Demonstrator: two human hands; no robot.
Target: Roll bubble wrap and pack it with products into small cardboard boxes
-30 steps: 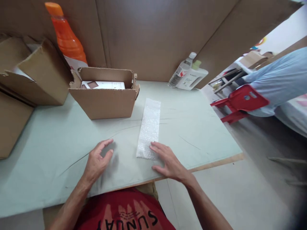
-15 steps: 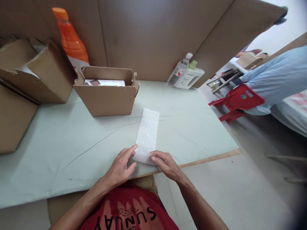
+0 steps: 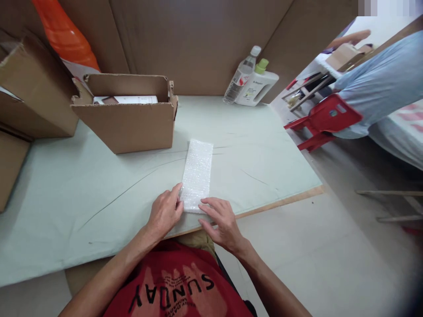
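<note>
Lying flat on the surface (image 3: 257,154), bubble-wrap strip (image 3: 198,171) sits near the front edge, nearer the wearer than the cardboard box (image 3: 139,130). Right hand (image 3: 221,222), pinching its near end half a second ago, now loosely open, fingertips over near right corner, nothing gripped. Left hand (image 3: 164,210) half-open at left edge, thumb and forefinger apart; wrists angled inward.
</note>
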